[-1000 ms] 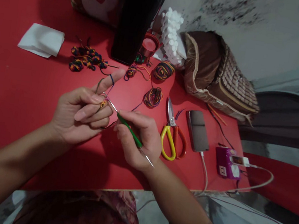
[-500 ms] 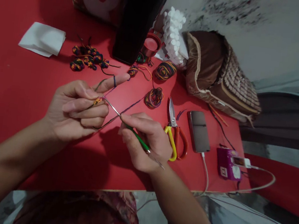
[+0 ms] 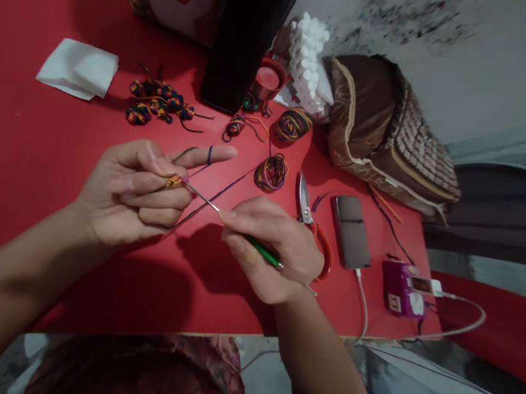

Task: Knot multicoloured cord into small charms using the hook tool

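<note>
My left hand (image 3: 140,190) pinches a small orange and pink crochet piece (image 3: 176,181) between thumb and fingers. Its index finger is stretched out, with dark blue yarn (image 3: 209,155) looped around it. My right hand (image 3: 276,247) is closed around a crochet hook (image 3: 263,251) with a green grip; the metal tip meets the crochet piece. A strand runs from below my left hand to a multicoloured yarn ball (image 3: 271,172). Behind it lies a second yarn ball (image 3: 293,125). Several small crocheted pieces (image 3: 159,102) lie beyond my left hand.
Scissors (image 3: 305,199) lie just beyond my right hand, partly covered by it. A grey phone (image 3: 351,231) with a white cable and a purple box (image 3: 403,290) are farther right. A black phone (image 3: 245,39), folded white paper (image 3: 79,69) and a brown bag (image 3: 366,113) stand or lie behind.
My right hand has moved right and slightly down with the crochet hook, now covering the scissors' yellow handle. My left index finger has lowered and points more to the right.
</note>
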Demonstrator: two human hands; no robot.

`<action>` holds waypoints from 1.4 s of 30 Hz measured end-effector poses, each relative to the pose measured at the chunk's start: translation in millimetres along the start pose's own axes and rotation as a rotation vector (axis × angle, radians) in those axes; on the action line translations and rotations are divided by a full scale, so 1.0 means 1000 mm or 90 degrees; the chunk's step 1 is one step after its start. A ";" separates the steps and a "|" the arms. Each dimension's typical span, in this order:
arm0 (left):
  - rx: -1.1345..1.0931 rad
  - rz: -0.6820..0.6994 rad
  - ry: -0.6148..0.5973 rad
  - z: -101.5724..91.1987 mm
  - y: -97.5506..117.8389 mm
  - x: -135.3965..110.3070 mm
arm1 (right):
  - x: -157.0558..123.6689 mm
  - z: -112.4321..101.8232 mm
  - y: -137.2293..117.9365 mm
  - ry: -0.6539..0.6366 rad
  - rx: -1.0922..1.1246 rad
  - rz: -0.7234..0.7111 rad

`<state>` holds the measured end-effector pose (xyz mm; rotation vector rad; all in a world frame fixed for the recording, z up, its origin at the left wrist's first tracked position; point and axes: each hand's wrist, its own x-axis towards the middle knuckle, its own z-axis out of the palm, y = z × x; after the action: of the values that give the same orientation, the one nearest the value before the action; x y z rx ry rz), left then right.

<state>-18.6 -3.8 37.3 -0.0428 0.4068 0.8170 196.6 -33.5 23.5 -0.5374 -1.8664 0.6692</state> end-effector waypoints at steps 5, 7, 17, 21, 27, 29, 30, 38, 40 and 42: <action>0.075 -0.033 -0.035 -0.002 0.000 0.001 | -0.001 -0.007 0.001 0.002 0.095 0.083; 0.103 -0.033 -0.058 -0.003 -0.001 0.001 | -0.003 -0.008 0.002 0.016 0.156 0.135; 0.242 0.063 -0.103 0.001 -0.017 0.005 | 0.000 0.009 0.013 0.095 0.506 0.297; 0.325 0.108 -0.056 0.002 -0.026 0.007 | 0.001 0.015 0.011 0.150 0.523 0.352; 0.380 0.147 -0.026 0.001 -0.033 0.010 | 0.000 0.018 0.011 0.206 0.427 0.394; 0.370 0.125 -0.029 0.001 -0.034 0.009 | -0.003 0.018 0.012 0.194 0.401 0.393; 0.366 0.112 -0.026 0.002 -0.034 0.009 | -0.004 0.018 0.013 0.185 0.393 0.391; 0.379 0.114 -0.031 0.001 -0.036 0.010 | 0.000 0.014 0.003 0.107 0.195 0.345; 0.386 0.117 -0.029 -0.001 -0.036 0.010 | 0.001 0.013 0.003 0.103 0.134 0.326; 0.380 0.115 -0.023 -0.003 -0.036 0.011 | 0.002 0.012 0.006 0.102 0.103 0.300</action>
<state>12.5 -21.5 26.2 0.5695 0.6134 0.8443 185.2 -30.3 16.8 -0.9090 -1.5278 1.0433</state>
